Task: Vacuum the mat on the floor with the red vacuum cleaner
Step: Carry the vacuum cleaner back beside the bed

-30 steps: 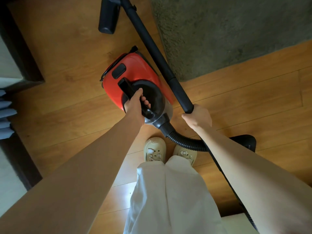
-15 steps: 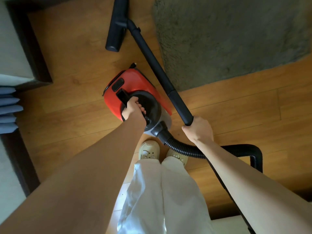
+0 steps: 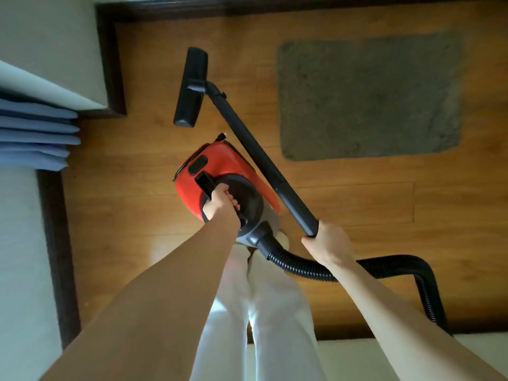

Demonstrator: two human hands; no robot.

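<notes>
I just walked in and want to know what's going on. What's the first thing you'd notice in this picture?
The bright red vacuum cleaner in the middle, with the left hand gripping its black handle. The right hand holds the long black wand, whose floor head sits over bare wooden floor, beside the grey mat at upper right, not on it.
</notes>
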